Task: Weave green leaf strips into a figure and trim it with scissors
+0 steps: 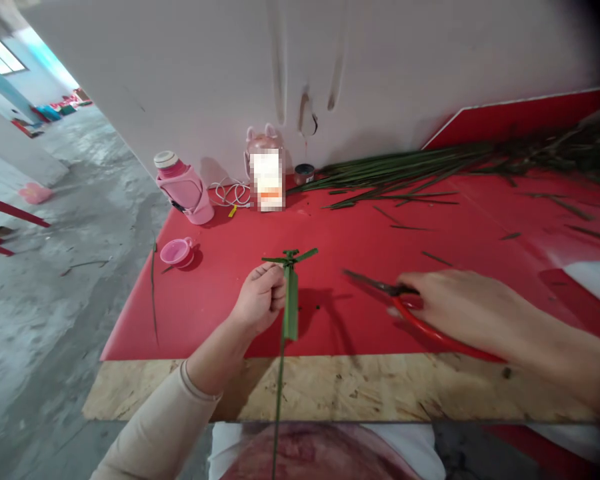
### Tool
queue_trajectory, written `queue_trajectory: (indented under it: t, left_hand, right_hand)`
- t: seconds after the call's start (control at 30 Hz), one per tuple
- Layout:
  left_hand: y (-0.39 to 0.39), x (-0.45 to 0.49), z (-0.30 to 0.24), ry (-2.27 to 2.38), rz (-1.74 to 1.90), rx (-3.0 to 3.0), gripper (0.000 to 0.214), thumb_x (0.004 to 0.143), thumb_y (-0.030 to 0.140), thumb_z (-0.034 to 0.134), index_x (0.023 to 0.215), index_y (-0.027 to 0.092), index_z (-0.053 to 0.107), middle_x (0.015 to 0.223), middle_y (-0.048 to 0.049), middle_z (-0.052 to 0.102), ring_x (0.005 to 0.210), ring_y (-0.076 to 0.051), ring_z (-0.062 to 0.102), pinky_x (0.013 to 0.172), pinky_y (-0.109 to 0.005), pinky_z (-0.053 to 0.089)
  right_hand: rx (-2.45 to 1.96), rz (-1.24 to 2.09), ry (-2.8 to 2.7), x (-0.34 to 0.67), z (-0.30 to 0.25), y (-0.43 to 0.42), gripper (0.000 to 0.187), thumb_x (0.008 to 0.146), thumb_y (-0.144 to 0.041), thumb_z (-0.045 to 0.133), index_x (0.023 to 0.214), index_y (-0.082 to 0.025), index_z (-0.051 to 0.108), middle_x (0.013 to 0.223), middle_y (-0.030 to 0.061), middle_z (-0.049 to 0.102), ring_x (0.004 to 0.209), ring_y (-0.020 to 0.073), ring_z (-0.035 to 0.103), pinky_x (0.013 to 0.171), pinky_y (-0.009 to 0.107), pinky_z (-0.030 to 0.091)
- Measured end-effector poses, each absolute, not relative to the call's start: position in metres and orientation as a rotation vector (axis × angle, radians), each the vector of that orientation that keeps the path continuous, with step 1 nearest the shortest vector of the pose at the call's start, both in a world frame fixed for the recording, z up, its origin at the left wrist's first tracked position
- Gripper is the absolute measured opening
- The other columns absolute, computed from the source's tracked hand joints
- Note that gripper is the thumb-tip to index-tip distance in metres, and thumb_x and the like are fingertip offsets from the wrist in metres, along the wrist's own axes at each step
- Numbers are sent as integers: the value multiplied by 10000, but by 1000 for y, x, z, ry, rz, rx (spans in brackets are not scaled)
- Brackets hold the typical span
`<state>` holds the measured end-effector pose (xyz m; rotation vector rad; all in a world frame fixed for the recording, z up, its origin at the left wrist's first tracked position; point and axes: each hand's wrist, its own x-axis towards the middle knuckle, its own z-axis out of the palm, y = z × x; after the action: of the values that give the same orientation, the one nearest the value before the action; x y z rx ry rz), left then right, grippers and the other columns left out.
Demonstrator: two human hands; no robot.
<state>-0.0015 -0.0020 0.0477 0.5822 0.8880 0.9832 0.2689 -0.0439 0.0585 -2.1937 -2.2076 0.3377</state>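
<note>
Leaf work at a red-covered desk (pixel 360 387), seen from the head. The woven leaf piece (pixel 291 303) is held above the near part of the desk, to the right of the left hand (pixel 263 297) and to the left of the right hand (pixel 453 300), well apart from the latter. Its long axis runs toward and away from the person: the knotted end with short side strips lies farthest off, the flat folded blade comes nearer, and a thin stem (pixel 279 393) continues past the desk edge toward the lap. The scissors (pixel 393 289) lie roughly crosswise to this axis, their tips directed at the leaf piece—a gap of bare red covering shows between them.

Hands: the left is closed, fingers curled, pinching the leaf piece just below the knot; it is the nearer of the two. The right is wrapped about the scissors' red handles, palm down; its fingertips are mostly hidden, and blur prevents telling how far the blades are parted. Beyond the hands, a bundle of long green leaves (pixel 400 167) lies along the wall—no finger touches it.
</note>
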Motion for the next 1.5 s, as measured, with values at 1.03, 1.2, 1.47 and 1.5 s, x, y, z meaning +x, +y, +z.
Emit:
queue_trajectory:
  t: [1.03,1.2,1.47,1.5]
  left_hand:
    - [-5,7,12,982,939,699,297,643,396,706,768,137,634,400,107,255,336,-13,164,335,-182,91]
    - [-2,4,14,973,952,552,269,633,340,706,652,162,506,428,115,222,351,-15,152,334,-163,78]
    - [6,-2,14,847,753,90,328,672,262,667,612,183,354,459,122,170,340,-13,102,306,-138,22]
    - [4,-1,13,838,747,103,331,670,262,667,606,182,353,454,121,177,339,-13,104,305,-138,24]
  right_hand:
    - [-1252,1006,-1797,162,49,30,209,749,-384,637,688,-185,619,939,43,643,825,168,599,797,322,452]
    - [-1150,1321,-1366,167,39,31,442,716,-466,653,1045,-206,516,1062,84,613,949,184,596,789,316,487]
    - [-1207,1381,-1157,157,1,9,289,784,-481,567,805,-193,578,733,20,619,666,131,580,626,254,482]
    - [-1190,1395,-1187,154,-1,6,292,792,-479,558,767,-189,583,696,15,610,649,128,572,624,254,478]
